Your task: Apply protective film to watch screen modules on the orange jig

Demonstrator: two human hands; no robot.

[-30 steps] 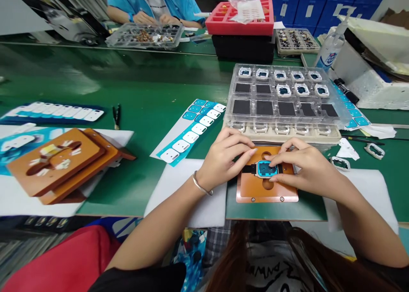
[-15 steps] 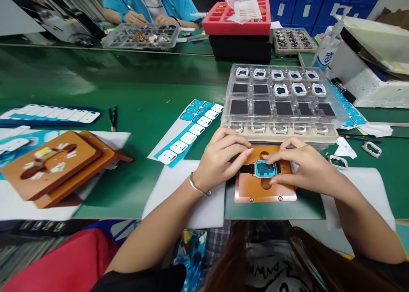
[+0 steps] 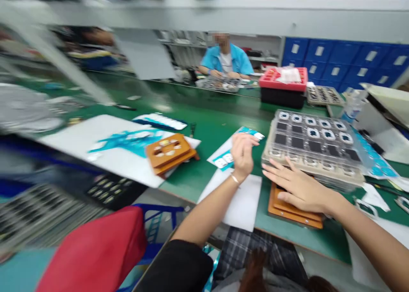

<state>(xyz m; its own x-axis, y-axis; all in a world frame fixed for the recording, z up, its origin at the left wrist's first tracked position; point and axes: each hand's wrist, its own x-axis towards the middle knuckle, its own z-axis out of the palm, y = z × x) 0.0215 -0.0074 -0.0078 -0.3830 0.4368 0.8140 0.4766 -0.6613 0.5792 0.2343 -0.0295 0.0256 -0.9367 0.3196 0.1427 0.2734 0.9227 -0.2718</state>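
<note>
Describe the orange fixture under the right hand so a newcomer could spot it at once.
On the long green workbench, find the clear compartment tray right of centre. Directly in front of it, at the near edge, lies the orange fixture, a flat stack of plates. Unlike the other orange stack farther left on white paper, this one has the right hand lying flat on it.

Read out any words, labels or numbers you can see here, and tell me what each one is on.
Nothing can be read in this view.
White tags on the blue drawers: too blurred to read.
Label on the clear bottle: too blurred to read.
Sticker sheet by the left hand: no legible print.
</note>
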